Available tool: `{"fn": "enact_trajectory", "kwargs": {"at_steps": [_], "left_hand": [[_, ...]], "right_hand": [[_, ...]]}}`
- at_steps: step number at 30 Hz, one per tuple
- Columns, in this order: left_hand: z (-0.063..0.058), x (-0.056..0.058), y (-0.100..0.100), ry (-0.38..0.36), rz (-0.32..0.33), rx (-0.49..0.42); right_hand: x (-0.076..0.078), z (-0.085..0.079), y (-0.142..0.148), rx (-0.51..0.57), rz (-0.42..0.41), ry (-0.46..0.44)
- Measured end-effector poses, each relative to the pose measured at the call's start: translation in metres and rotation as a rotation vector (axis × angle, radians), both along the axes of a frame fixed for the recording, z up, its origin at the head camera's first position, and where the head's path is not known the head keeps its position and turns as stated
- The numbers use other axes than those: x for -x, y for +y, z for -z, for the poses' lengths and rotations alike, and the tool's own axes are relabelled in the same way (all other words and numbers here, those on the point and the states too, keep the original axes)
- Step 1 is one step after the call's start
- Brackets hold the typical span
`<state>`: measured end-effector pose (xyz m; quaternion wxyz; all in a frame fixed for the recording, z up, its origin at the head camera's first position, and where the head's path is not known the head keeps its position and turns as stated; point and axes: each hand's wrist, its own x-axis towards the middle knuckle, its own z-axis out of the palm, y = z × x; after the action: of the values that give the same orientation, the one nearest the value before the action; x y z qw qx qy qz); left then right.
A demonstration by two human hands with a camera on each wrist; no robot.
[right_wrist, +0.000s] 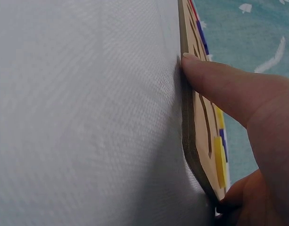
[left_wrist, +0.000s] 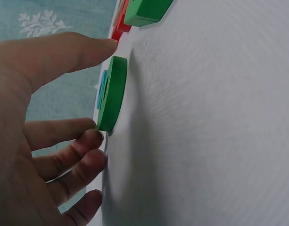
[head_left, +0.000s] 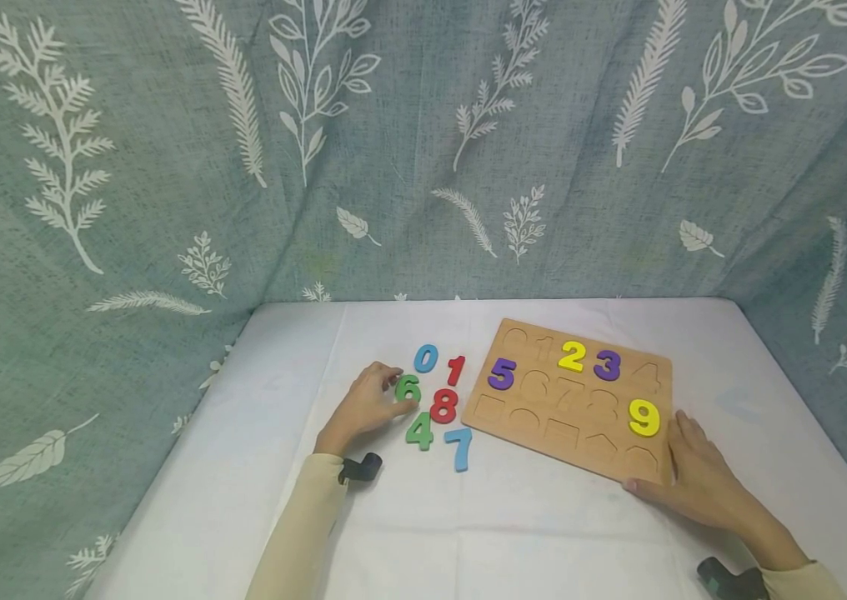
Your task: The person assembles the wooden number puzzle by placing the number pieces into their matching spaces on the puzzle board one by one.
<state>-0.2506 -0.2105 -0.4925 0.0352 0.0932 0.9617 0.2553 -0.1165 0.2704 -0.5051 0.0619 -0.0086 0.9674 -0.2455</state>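
- Left grip [head_left: 367,402] stands narrow around the green six [left_wrist: 114,94]: a fingertip meets one end and the thumb tip is just beside the other, a sliver of gap showing in the left wrist view, so it does not look like a firm hold.
- From this grip, the six lies directly to the right, left of centre in the lower half of the head view; its long axis runs roughly up and down the frame, along the thumb-to-finger span.
- Six-shaped recess [head_left: 536,389] sits farther right, in the middle row of the wooden board [head_left: 521,398]; the red eight [head_left: 443,406] and purple five [head_left: 502,375] lie near the straight line between piece and recess.
- Right grip [head_left: 703,473], at lower right, is well apart from the six, spread wide against the board's corner; the left is clearly nearer.
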Motion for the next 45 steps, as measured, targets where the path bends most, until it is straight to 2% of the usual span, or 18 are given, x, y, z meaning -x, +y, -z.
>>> {"fn": "enact_trajectory", "kwargs": {"at_steps": [13, 19, 26, 45], "left_hand": [[0.005, 0.004, 0.004, 0.023, -0.003, 0.072], [0.004, 0.003, 0.005, 0.014, -0.013, 0.056], [0.003, 0.002, 0.006, 0.036, -0.006, 0.072], [-0.013, 0.002, 0.009, 0.112, 0.026, 0.069]], "right_hand": [[0.000, -0.002, -0.002, -0.008, 0.004, -0.008], [0.000, -0.002, -0.002, -0.004, 0.010, -0.018], [0.000, -0.001, -0.002, -0.006, 0.010, -0.015], [0.001, -0.002, -0.002, -0.020, 0.010, -0.014]]}}
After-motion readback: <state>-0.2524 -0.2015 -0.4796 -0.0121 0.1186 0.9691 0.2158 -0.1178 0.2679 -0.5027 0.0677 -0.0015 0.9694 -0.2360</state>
